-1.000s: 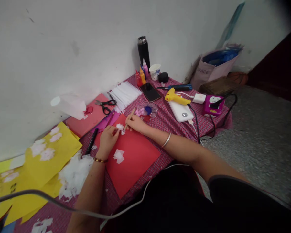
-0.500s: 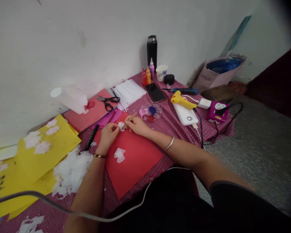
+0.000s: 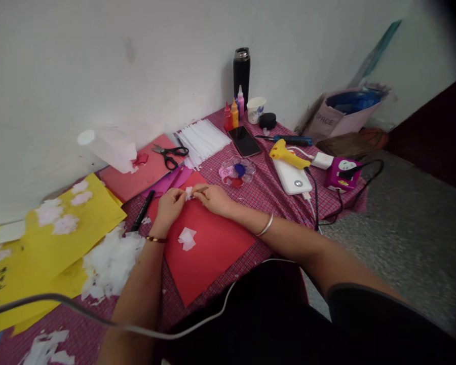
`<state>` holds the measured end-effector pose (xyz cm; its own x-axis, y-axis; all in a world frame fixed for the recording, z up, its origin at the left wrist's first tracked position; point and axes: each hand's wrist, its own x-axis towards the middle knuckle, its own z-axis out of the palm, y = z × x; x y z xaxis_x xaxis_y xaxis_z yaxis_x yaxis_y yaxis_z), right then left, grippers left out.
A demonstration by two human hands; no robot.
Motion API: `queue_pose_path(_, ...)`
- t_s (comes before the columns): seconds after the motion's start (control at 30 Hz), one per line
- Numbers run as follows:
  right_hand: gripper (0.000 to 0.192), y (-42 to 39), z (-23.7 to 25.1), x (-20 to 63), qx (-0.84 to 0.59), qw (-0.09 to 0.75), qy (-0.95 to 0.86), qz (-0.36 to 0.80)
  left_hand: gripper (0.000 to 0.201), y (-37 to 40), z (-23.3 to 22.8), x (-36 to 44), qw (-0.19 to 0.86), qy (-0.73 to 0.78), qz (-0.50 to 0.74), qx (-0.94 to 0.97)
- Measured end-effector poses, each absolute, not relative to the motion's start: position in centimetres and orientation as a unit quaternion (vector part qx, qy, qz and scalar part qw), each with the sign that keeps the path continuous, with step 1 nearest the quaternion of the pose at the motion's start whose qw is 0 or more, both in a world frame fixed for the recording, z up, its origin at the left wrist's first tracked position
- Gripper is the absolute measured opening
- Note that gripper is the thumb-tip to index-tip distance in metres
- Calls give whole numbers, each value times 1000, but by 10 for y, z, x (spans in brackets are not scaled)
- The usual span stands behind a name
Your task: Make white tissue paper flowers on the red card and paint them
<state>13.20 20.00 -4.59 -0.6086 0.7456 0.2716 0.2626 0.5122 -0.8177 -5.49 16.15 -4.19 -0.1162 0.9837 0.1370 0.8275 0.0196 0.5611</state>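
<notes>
My left hand (image 3: 171, 205) is closed in a pinch at the edge of a small crumpled white tissue-paper piece (image 3: 189, 192). From the other side, my right hand (image 3: 215, 199) pinches a thin brown stick (image 3: 201, 189), its fingertips close against the same piece. Both hands rest over the upper part of a red paper sheet (image 3: 213, 253). Another white tissue-paper piece (image 3: 187, 238) lies flat on that sheet, nearer my body. How the stick's tip meets the paper is hidden by my fingers.
Left are a black marker (image 3: 143, 211), a tissue heap (image 3: 112, 263) and yellow sheets (image 3: 61, 258) with pale paper flowers. Behind lie scissors (image 3: 171, 153), white strips (image 3: 203, 142) and a paint dish (image 3: 228, 172). Right are a phone (image 3: 244, 141), glue gun (image 3: 289, 154) and power bank (image 3: 291, 178). A cable (image 3: 137, 328) crosses the foreground.
My right hand has turned slightly and come a bit closer to the left, and the stick now lies lower and shows less. The view has shifted slightly.
</notes>
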Motion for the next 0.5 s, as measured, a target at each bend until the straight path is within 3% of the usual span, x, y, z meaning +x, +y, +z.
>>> queue_pose_path(0.17, 15, 196, -40, 136, -268, 312, -825, 387, 29, 160, -34, -54, 141, 691, 265, 658)
queue_pose_path(0.33, 22, 211, -41, 135, -336, 410, -638, 558, 28, 159, -36, -48, 154, 679, 298, 653)
queue_pose_path(0.5, 17, 213, -45, 131, -325, 407, -525, 673, 27, 150, -11, -56, 164, 675, 378, 611)
